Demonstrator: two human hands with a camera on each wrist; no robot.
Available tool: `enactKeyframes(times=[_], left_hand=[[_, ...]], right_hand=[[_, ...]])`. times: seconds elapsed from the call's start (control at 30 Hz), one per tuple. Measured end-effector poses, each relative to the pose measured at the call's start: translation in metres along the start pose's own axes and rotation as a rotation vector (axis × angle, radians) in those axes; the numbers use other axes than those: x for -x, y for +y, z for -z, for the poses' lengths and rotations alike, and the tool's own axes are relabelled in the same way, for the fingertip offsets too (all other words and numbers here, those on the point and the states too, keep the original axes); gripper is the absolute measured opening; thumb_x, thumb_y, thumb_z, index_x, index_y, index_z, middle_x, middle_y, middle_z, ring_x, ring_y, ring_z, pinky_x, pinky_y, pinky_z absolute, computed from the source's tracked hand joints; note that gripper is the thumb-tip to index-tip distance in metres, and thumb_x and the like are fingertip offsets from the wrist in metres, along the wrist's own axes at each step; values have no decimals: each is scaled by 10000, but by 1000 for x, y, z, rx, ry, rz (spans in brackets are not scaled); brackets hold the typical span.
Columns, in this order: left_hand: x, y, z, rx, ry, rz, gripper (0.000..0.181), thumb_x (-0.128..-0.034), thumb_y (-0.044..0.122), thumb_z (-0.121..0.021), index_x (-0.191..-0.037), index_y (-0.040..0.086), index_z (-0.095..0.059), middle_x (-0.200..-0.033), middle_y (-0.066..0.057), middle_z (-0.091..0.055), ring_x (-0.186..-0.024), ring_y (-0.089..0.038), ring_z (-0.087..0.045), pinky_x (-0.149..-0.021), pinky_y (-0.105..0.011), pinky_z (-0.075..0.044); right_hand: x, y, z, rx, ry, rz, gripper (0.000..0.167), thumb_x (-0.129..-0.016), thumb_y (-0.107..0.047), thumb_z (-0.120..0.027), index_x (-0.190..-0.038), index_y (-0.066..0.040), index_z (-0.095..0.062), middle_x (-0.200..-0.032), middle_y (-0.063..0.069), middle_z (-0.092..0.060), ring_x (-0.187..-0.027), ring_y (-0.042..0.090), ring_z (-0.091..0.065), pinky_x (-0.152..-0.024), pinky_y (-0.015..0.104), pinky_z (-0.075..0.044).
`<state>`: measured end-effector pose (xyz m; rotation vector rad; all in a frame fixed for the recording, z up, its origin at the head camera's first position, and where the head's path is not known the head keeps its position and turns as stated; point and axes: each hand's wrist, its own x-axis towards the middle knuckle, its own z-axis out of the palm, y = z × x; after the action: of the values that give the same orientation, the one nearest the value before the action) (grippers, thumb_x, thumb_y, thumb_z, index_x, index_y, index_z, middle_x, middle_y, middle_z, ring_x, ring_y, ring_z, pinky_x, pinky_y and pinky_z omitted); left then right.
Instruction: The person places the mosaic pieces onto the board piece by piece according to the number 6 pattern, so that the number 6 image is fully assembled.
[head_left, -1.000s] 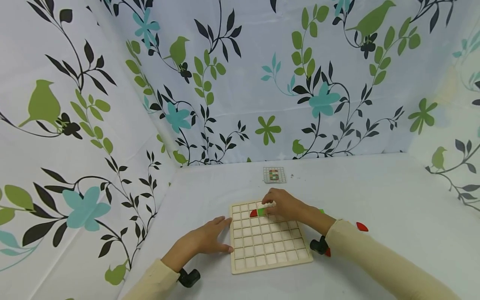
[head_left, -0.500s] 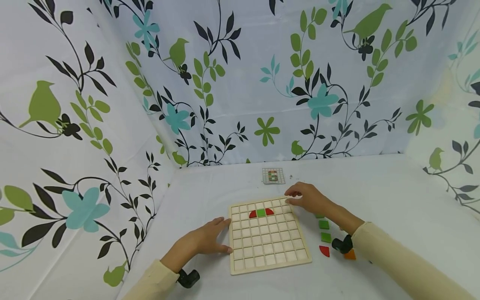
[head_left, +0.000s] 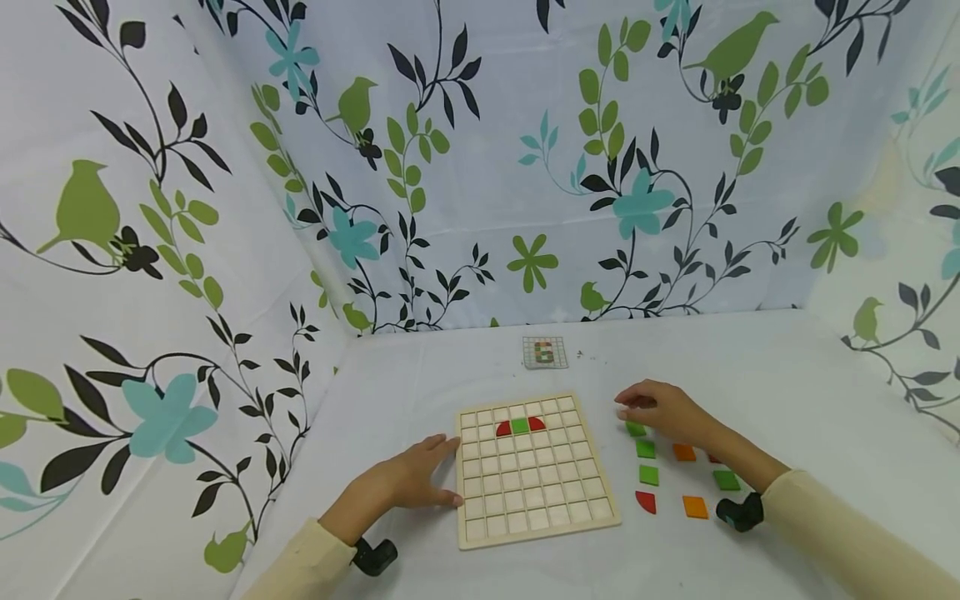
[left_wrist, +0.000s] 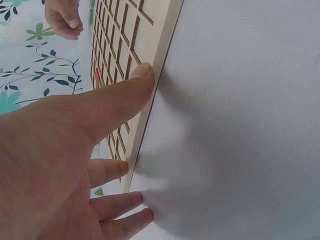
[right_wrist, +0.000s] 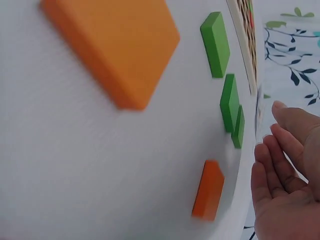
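Head view: board (head_left: 538, 482) touches spread left fingers (head_left: 441, 447), green tile (head_left: 636, 429) near curved right fingers (head_left: 639, 388).

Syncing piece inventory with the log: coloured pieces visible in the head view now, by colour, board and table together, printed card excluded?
Red pieces: 4
Green pieces: 5
Orange pieces: 2
Total: 11 visible; the right forearm may hide more.

Bird-printed curtains (head_left: 480, 183) on three sides of a white table (head_left: 712, 367) suggest a booth (head_left: 255, 242).
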<state>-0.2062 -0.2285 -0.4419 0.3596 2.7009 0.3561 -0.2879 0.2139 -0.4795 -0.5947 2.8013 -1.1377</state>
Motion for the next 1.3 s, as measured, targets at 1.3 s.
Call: enactKeyframes(times=[1.3], left_hand=[[2, 0, -2, 11, 18, -2, 980, -847, 517, -868, -1636, 165, -405, -1691, -183, -344, -1545, -418, -364, -1206, -612, -384]], right_hand=[[21, 25, 6, 32, -75, 86, 348, -952, -238, -811, -1268, -118, -725, -1210, -18, -688, -1121, 196, -647, -1013, 284, -570]])
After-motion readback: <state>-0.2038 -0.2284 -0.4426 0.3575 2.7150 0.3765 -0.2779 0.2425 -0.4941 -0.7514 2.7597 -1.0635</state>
